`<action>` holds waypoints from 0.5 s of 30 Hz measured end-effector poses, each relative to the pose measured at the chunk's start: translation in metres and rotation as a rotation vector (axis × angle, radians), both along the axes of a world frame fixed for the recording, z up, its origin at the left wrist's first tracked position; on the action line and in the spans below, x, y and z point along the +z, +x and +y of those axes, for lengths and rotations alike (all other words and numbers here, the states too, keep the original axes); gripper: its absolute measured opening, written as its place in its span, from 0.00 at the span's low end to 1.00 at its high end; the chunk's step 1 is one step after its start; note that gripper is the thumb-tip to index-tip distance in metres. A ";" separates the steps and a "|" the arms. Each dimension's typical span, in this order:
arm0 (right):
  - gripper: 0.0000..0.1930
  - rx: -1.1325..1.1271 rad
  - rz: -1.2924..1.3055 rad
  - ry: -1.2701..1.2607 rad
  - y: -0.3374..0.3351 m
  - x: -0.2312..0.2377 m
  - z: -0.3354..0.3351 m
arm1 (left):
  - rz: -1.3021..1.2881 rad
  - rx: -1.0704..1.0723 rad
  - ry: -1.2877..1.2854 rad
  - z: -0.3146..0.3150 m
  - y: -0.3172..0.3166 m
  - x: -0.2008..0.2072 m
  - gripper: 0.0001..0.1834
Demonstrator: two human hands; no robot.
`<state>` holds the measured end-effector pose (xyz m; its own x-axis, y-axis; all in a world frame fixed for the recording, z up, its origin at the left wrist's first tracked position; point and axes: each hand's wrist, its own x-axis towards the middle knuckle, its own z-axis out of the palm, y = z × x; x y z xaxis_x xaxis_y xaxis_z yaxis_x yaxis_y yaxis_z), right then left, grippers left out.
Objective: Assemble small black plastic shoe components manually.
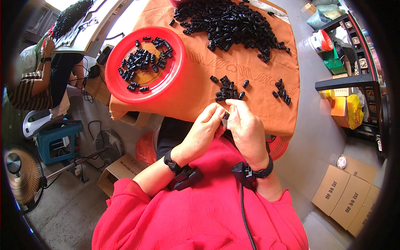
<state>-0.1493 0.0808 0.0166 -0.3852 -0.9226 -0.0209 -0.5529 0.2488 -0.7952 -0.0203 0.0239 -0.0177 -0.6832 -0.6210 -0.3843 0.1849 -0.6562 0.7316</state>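
Close to my body, at the near edge of the table, my two hands meet in a pinch. Between the fingertips of my left hand (pixel 205 130) and my right hand (pixel 246 130) is a small black plastic part (pixel 226 116), mostly covered, with a whitish bit beside it. Just beyond lies a small cluster of black plastic parts (pixel 227 89), and a smaller group (pixel 282 91) sits to the right. A red round tray (pixel 113 85) at the left carries many of the same parts. At the far side rises a large heap of black parts (pixel 229 25).
An orange cloth (pixel 258 114) covers the table. At left another person (pixel 35 85) works at a white table, above a blue stool (pixel 58 141) and a fan (pixel 23 175). Cardboard boxes (pixel 343 196) and a black shelf (pixel 350 83) stand at right.
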 end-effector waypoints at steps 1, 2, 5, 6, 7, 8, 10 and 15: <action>0.10 -0.008 0.005 0.007 0.001 -0.001 0.000 | -0.001 0.000 0.000 0.001 0.000 0.000 0.10; 0.10 -0.008 0.004 0.007 0.002 -0.002 0.000 | -0.004 0.026 0.027 0.002 -0.001 0.001 0.10; 0.11 -0.031 0.032 -0.006 0.004 -0.002 0.000 | -0.001 0.041 0.052 0.003 0.000 -0.002 0.10; 0.11 -0.036 0.031 -0.005 0.004 -0.002 0.000 | 0.007 0.030 0.050 0.003 0.001 -0.003 0.10; 0.11 -0.041 0.030 -0.003 0.004 -0.002 0.000 | 0.006 0.030 0.050 0.003 0.001 -0.003 0.10; 0.11 -0.040 0.030 -0.003 0.005 -0.002 0.000 | 0.001 0.027 0.044 0.003 0.001 -0.003 0.10; 0.11 -0.047 0.050 -0.024 0.006 -0.001 0.000 | -0.003 0.024 0.039 0.004 0.002 -0.003 0.10; 0.10 -0.046 0.055 -0.004 0.006 -0.004 0.002 | -0.033 -0.004 0.001 0.003 0.004 -0.001 0.09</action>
<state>-0.1432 0.0824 0.0127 -0.4279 -0.9038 0.0046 -0.5835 0.2724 -0.7651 -0.0162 0.0272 -0.0192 -0.6725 -0.6180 -0.4073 0.1578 -0.6574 0.7368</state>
